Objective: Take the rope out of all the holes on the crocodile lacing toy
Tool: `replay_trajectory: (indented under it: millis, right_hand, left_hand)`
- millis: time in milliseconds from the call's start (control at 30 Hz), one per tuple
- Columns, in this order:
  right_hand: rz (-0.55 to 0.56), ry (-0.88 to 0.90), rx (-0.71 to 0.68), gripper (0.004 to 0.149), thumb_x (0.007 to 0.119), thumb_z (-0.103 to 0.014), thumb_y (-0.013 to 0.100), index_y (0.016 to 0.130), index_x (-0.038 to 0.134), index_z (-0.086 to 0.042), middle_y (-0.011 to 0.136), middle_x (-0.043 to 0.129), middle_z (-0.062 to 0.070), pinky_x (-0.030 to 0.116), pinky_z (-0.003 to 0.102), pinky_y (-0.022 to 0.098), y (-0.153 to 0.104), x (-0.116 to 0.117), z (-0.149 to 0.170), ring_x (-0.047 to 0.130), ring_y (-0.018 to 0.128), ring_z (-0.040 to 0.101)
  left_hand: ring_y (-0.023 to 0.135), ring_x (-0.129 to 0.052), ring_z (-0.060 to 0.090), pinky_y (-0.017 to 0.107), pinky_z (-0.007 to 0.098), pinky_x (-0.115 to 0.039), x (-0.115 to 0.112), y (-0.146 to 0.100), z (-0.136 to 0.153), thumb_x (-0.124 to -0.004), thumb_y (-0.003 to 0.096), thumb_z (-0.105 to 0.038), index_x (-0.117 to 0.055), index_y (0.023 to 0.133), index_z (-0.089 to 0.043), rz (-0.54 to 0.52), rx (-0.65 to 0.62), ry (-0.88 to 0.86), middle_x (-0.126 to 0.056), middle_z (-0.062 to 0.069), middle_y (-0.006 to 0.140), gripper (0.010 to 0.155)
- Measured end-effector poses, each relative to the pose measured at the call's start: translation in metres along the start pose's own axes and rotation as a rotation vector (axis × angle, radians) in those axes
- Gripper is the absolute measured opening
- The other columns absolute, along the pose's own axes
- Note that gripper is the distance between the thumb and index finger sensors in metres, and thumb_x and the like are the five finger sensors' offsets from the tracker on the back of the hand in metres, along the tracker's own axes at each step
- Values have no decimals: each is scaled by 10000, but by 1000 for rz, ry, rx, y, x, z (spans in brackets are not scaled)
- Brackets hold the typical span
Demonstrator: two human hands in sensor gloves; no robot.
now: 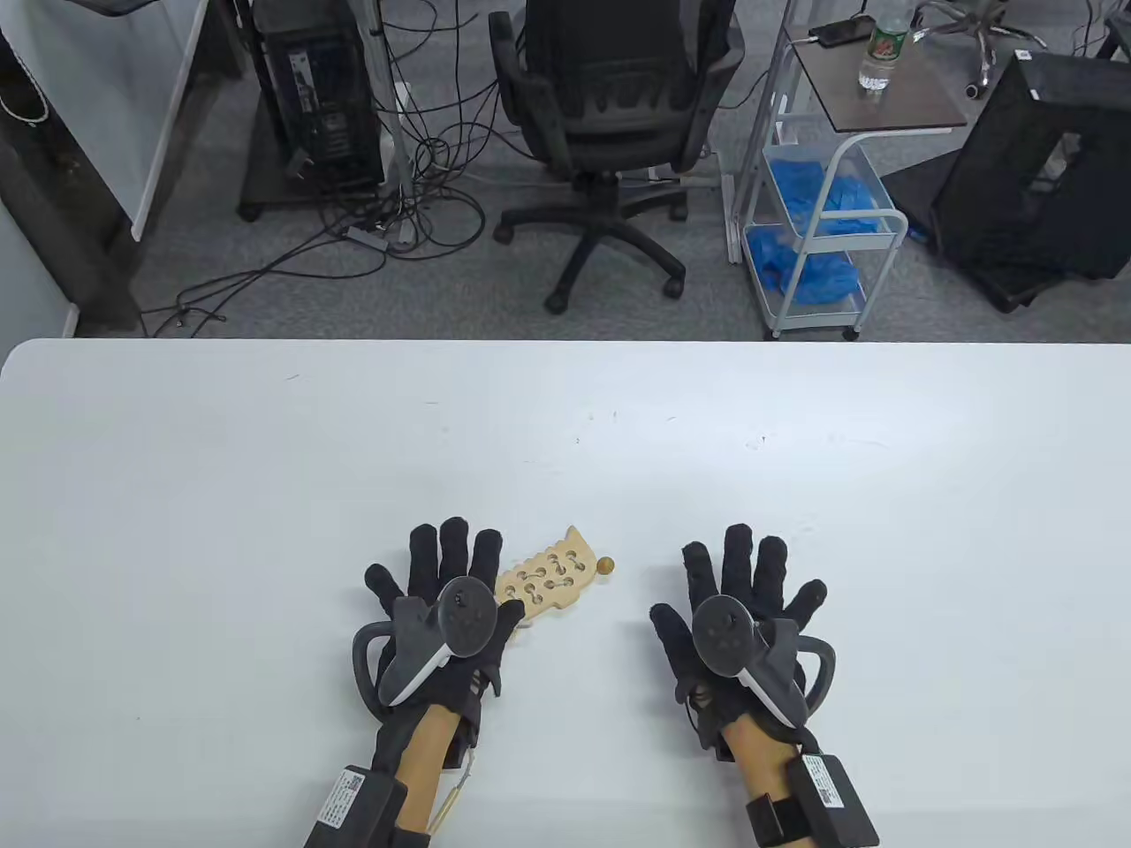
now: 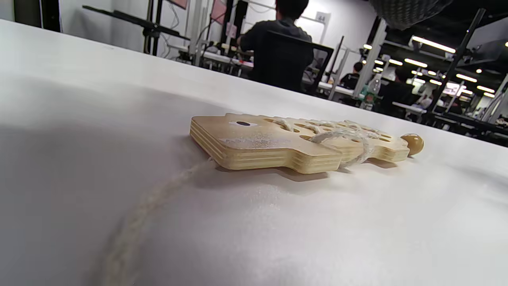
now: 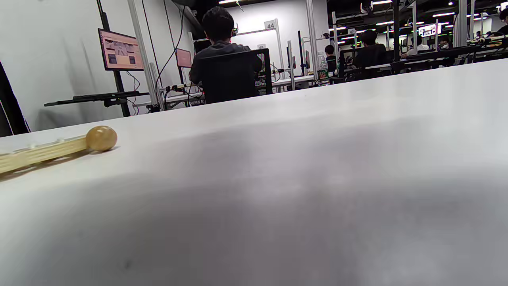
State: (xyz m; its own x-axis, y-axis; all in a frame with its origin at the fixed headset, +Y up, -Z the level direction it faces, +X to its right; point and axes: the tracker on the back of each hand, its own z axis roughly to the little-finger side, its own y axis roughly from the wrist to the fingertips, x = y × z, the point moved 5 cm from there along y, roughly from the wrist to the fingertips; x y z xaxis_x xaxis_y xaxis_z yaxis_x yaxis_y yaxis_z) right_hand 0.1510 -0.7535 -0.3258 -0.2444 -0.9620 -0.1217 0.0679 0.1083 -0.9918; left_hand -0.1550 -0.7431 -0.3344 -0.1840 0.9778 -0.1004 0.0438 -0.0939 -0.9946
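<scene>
The wooden crocodile lacing toy (image 1: 550, 579) lies flat on the white table (image 1: 565, 424), with pale rope threaded through several of its holes. A round wooden bead (image 1: 605, 566) sits at its far right tip. My left hand (image 1: 446, 583) lies palm down with fingers spread, and it covers the toy's left end. My right hand (image 1: 733, 592) lies palm down with fingers spread on bare table, apart from the toy, to its right. In the left wrist view the toy (image 2: 278, 145) shows rope (image 2: 341, 135) laced over its top and a loose strand (image 2: 158, 198) trailing across the table. The right wrist view shows the bead (image 3: 101, 138).
Beyond the table's far edge are an office chair (image 1: 610, 115), a computer tower (image 1: 318, 88) with floor cables, and a white cart (image 1: 822, 230) with blue items.
</scene>
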Motion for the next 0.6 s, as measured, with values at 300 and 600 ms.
replay_trajectory:
  millis: [300,600]
  right_hand:
    - [-3,11,-13,729,642,-648,399,1015,412,-335,1159,134,66,39,795,595,-1,0,-3,55,1039,423]
    - [9,121,-46,731,693,-619,406,1017,404,-341,1161,152,82,51,804,588,-2,-11,-10,80,1038,435]
  left_hand:
    - [1161,-83,332,686,759,-70,4,-2,3,-599,490,-622,-224,1164,-376,-12,7,-21,-156,20,1262,809]
    - [1160,-81,332,684,759,-69,9,-3,9,-599,490,-622,-229,1165,-376,-25,13,-42,-157,25,1261,808]
